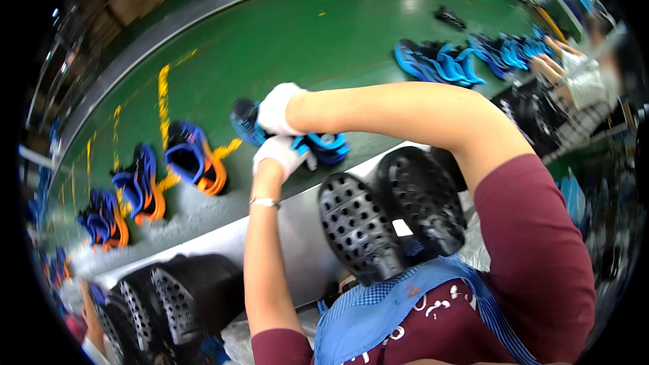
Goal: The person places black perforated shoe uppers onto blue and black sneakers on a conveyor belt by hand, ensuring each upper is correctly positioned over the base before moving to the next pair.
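Nearest my eyes are my blue checked apron (368, 318) and maroon shirt (534, 236), with both my forearms stretched away from me. Beyond them, above the green surface (297, 34), just past its near edge, is a blue-and-black shoe (246, 122). My right hand (278, 109), in a white glove, lies over it from the far side, and I can't tell how tightly those fingers are closed, since they are hidden. My left hand (278, 155), gloved too, is just below on the near side, against the blue-and-black material; whether it pinches or only rests there, I can't tell. More blue and black shows to the right of my gloves; it may be the same shoe or another. A bracelet (264, 202) circles my left wrist.

To the left, orange-and-blue shoes (195, 159) stand in a row near yellow markings (164, 101). Closer to me, black perforated shoe-shaped pieces (358, 226) stand by the metal ledge (291, 230), with more of them at lower left. Up to the right, bright blue-and-black shoes (433, 64) line the green surface, near a seated person (588, 84).
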Action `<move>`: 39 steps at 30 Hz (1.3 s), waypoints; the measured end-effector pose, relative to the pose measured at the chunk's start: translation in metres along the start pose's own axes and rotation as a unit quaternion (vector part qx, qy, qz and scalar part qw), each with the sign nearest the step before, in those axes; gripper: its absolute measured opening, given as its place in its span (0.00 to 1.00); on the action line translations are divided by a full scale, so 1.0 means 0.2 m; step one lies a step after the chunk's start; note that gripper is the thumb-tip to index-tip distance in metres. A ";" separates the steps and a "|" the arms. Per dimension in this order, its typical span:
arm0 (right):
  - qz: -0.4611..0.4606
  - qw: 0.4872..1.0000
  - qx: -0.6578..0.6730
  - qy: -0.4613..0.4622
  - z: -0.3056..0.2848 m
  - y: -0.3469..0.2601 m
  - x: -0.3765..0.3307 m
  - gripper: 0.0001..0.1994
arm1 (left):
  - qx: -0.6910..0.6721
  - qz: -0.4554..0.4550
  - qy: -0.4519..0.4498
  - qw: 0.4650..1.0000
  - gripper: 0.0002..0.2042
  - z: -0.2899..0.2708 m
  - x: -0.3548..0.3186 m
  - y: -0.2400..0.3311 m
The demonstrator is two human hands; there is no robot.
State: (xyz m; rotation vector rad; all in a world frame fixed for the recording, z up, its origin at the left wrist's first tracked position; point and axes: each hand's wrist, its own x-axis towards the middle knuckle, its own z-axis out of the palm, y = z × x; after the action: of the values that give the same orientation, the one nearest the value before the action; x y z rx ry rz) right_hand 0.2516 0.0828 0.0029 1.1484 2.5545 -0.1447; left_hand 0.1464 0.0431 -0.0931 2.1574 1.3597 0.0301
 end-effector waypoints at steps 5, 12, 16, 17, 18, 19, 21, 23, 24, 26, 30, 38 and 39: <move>0.002 0.993 0.015 0.119 -0.40 0.11 -0.71 0.14 | -0.037 -0.077 -0.068 0.994 0.18 -0.03 0.00 0.05; 0.281 0.910 -0.023 0.303 -0.31 0.33 -1.96 0.13 | -0.018 -0.009 0.021 1.000 0.19 -0.03 -0.05 0.12; 0.403 0.867 0.038 0.291 -0.06 0.27 -2.42 0.11 | 0.039 -0.029 0.047 0.998 0.20 -0.06 -0.09 -0.06; 0.421 0.856 0.063 0.294 0.01 0.25 -2.49 0.11 | 0.071 -0.006 0.095 0.993 0.21 -0.05 -0.10 -0.12; 0.452 0.841 0.102 0.278 0.06 0.22 -2.51 0.11 | 0.081 -0.004 0.129 0.988 0.24 -0.07 -0.13 -0.14; 0.470 0.821 0.158 0.283 0.11 0.20 -2.51 0.14 | 0.093 -0.004 0.118 0.989 0.25 -0.11 -0.16 -0.16; 0.461 0.819 0.153 0.307 0.22 0.19 -2.48 0.18 | 0.098 -0.005 0.149 0.984 0.27 -0.13 -0.21 -0.21; 0.470 0.817 0.148 0.300 0.29 0.20 -2.45 0.22 | 0.123 -0.023 0.134 0.983 0.30 -0.15 -0.24 -0.20; 0.474 0.818 0.138 0.295 0.32 0.21 -2.43 0.22 | 0.138 -0.031 0.144 0.979 0.32 -0.18 -0.29 -0.12; 0.483 0.817 0.129 0.288 0.35 0.22 -2.42 0.22 | 0.147 -0.017 0.158 0.976 0.35 -0.21 -0.31 0.00; 0.464 0.823 0.157 0.287 0.36 0.25 -2.43 0.21 | 0.110 0.021 0.205 0.972 0.31 -0.21 -0.33 0.06; 0.435 0.834 0.131 0.314 0.37 0.27 -2.44 0.20 | 0.092 0.070 0.217 0.969 0.24 -0.16 -0.30 0.11; 0.425 0.838 0.131 0.316 0.37 0.28 -2.45 0.20 | 0.087 0.076 0.222 0.968 0.23 -0.17 -0.30 0.12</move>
State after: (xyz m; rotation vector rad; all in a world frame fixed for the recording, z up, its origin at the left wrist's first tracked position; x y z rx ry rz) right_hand 0.6149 -0.2432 0.1031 2.6887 2.2251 0.1370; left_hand 0.1264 0.0013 -0.0377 2.5019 1.4747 0.4990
